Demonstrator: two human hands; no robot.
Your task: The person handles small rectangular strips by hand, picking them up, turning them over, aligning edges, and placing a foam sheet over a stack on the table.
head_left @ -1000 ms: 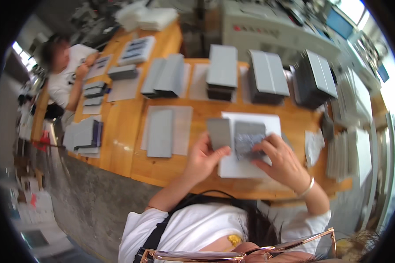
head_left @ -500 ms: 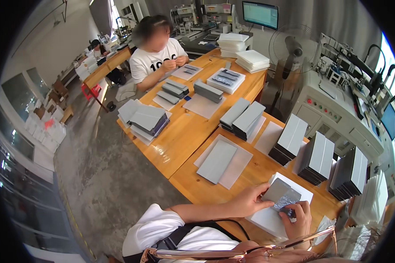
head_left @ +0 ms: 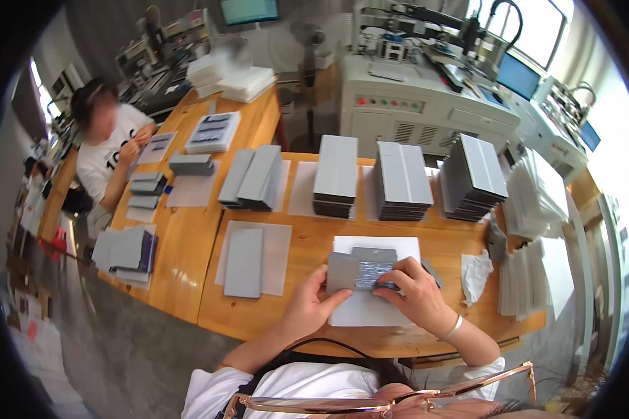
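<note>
In front of me a flat grey panel [head_left: 342, 274] with a shiny, wrinkled, film-like middle [head_left: 372, 274] lies over a white pad or stack of sheets [head_left: 370, 315]. My left hand [head_left: 307, 307] grips the panel's left end, with the thumb on top and the fingers at the side edge. At the right end, my right hand [head_left: 419, 297] has its thumb and fingers pinched together at a small dark edge of the shiny part. Exactly what sits between those fingertips is partly hidden. A narrow dark grey strip [head_left: 432, 273] lies beside the right hand.
Grey panels [head_left: 243, 264] lie on a sheet at left. Tall panel stacks [head_left: 335, 167] line the table's far side. Crumpled white tissue [head_left: 476, 278] and leaning white sheets [head_left: 534, 279] are at right. A co-worker [head_left: 112, 150] sits at the far left; a machine cabinet [head_left: 405, 112] stands behind.
The view has swung to the right, so the table and stacks sit further left and straighter. Both hands stay on the panel over the white pad.
</note>
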